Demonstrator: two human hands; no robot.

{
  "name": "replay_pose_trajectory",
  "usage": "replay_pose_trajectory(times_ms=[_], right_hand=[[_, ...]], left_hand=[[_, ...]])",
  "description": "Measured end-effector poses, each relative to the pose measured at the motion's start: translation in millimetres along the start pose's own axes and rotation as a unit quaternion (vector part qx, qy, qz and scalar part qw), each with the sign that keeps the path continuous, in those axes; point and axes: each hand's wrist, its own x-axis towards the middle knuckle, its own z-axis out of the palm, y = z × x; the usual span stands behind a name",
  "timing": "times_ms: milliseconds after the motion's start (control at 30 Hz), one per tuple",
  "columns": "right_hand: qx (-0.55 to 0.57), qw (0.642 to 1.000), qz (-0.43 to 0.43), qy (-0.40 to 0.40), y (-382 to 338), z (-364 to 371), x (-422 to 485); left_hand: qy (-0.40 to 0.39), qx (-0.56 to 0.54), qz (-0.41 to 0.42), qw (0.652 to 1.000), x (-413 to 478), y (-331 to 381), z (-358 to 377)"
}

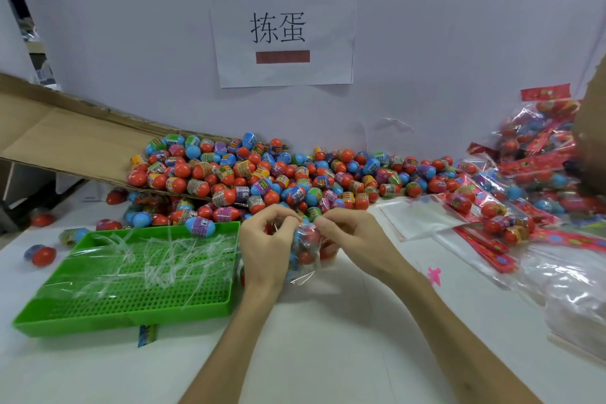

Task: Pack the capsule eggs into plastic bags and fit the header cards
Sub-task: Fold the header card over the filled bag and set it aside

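A clear plastic bag with several red and blue capsule eggs inside hangs between my hands at the table's middle. My left hand pinches its top edge from the left, and my right hand pinches it from the right. Behind them a large heap of loose capsule eggs spreads across the table. Red header cards lie to the right. Flat empty bags lie just right of my right hand.
A green perforated tray holding clear plastic strips sits at the left. A tilted cardboard box spills eggs at the back left. Finished packs pile up at the right, with a stack of clear bags in front. A paper sign hangs on the wall.
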Motion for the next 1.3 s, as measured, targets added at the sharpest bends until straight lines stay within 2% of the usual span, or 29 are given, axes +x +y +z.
replay_pose_trajectory(times_ms=[100, 200, 367, 500, 633, 767, 900, 1067, 1300], right_hand=[[0.013, 1.0, -0.008, -0.026, -5, 3, -3], [0.026, 0.999, -0.018, -0.015, -7, 5, -4], [0.023, 0.998, -0.027, 0.045, -6, 3, -3], [0.037, 0.997, -0.006, 0.067, -4, -2, -1], [0.165, 0.985, 0.033, 0.05, -11, -6, 2], [0.143, 0.989, 0.045, -0.015, -13, -1, -1], [0.202, 0.978, 0.041, -0.021, -18, -1, -1], [0.334, 0.938, 0.087, -0.04, -15, 0, -2], [0.347, 0.931, 0.114, -0.014, -10, -2, 0]], left_hand=[[0.026, -0.034, -0.041, 0.998, 3, -3, -1], [0.022, -0.059, -0.081, 0.995, 6, -5, -3], [-0.084, 0.019, -0.011, 0.996, -1, -6, -1], [-0.135, 0.007, -0.022, 0.991, 1, -7, 0], [-0.072, -0.076, -0.082, 0.991, 4, -9, -2], [-0.005, -0.124, -0.136, 0.983, 4, -8, -1], [0.011, -0.197, -0.221, 0.955, 4, -6, 1], [0.009, -0.307, -0.294, 0.905, 4, 4, 3], [-0.007, -0.32, -0.289, 0.902, 2, 7, 4]])
